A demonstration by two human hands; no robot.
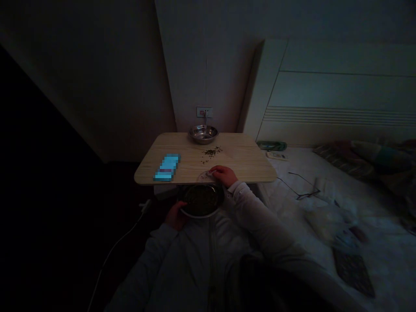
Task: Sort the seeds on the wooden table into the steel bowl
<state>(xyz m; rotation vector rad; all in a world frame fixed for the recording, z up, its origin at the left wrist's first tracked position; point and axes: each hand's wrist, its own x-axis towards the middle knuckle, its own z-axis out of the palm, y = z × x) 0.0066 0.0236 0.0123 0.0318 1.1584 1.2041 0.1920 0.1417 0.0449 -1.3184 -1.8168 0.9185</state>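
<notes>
My left hand (176, 216) grips the left rim of a round bowl (199, 216), held just below the near edge of the small wooden table (240, 154). Its inside is dark, and small greenish bits seem to lie in it. Above that bowl, at the table edge, my right hand (225, 175) pinches a thin, pale, see-through piece (205, 176) resting against the tabletop. I cannot make out its exact kind; a few dark specks show on it. Farther back lies a scattered patch of small dark green grains (212, 152), perhaps beans.
A shiny metal bowl (203, 139) stands at the table's back edge, below a wall socket (204, 112). A lit phone (167, 167) lies on the left. The bed (289, 173) at right holds eyeglasses (308, 194), a remote (276, 156) and a green bottle (272, 145). A white cable (113, 247) trails at lower left.
</notes>
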